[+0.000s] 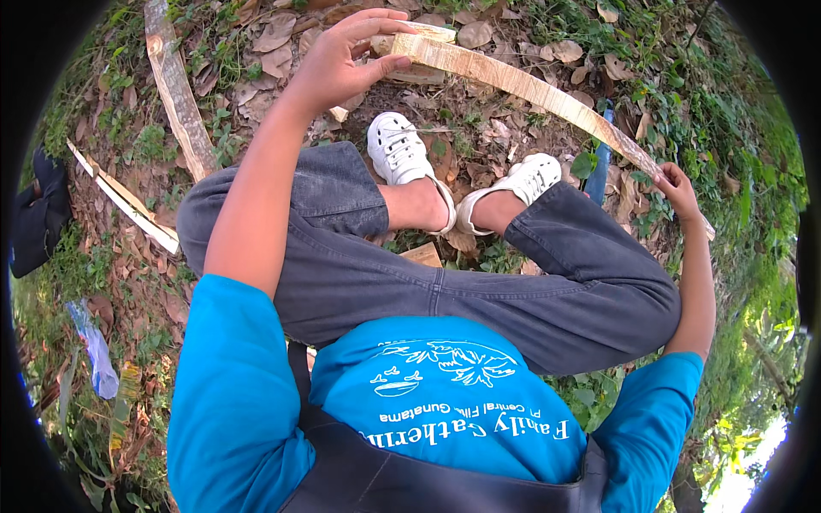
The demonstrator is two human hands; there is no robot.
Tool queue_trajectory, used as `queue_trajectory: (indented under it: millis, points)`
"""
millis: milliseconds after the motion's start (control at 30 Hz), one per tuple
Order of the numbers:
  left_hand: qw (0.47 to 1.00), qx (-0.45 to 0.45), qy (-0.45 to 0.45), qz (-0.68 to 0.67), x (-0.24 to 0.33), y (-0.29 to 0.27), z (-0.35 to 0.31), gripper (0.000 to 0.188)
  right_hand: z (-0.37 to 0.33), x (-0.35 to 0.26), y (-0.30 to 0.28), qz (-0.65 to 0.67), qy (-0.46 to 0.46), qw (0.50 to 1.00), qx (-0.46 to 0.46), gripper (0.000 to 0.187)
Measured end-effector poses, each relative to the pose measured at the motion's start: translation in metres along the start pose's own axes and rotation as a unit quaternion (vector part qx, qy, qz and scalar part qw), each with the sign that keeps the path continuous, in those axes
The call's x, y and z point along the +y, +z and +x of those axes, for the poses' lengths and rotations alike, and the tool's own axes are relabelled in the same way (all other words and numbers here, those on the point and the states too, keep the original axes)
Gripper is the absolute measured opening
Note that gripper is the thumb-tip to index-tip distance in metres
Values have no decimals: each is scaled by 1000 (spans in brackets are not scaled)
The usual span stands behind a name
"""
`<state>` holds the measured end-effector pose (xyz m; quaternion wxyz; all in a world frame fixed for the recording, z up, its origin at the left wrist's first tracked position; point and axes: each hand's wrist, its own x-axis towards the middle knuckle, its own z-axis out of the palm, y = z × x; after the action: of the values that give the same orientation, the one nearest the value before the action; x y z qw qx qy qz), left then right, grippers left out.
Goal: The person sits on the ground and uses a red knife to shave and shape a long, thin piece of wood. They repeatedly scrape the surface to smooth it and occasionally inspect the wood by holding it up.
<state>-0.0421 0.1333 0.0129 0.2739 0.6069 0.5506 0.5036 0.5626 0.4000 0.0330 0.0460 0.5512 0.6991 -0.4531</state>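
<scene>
A long, pale wooden strip [522, 85] stretches in front of me from upper middle to right, bent-looking in this view. My left hand [346, 64] is at its left end, fingers over the far side and thumb against the near edge. Toward the strip's other end, my right hand [680, 195] is closed around the wood, and a short tip sticks out past it. Beneath the left end lie other pale wood pieces [432, 32], partly covered by the strip and hand. A narrow blue object [599, 162] lies under the strip near my right knee; its kind is unclear.
I sit with legs folded, white clogs [400, 150] in front. A bark-covered branch [175, 94] and split wood pieces [128, 201] lie left. Farther out are a black item [43, 209] and a clear plastic bag [96, 350]. A small wood block [422, 255] sits between my legs. Leaves and plants cover the ground.
</scene>
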Motion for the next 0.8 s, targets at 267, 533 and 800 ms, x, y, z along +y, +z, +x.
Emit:
queue_trajectory:
  millis: [267,533,800]
  points:
    - [997,-20,-2,74,4,-11,3,39,-8,-46,17,-134,22,983,126,39]
    - [998,-10,-65,-16,-11,-12,-1,43,-6,-64,6,-234,-96,931,265,50]
    - [995,-19,-39,-86,-19,-17,-1,43,-2,-67,-6,-206,-75,944,244,50]
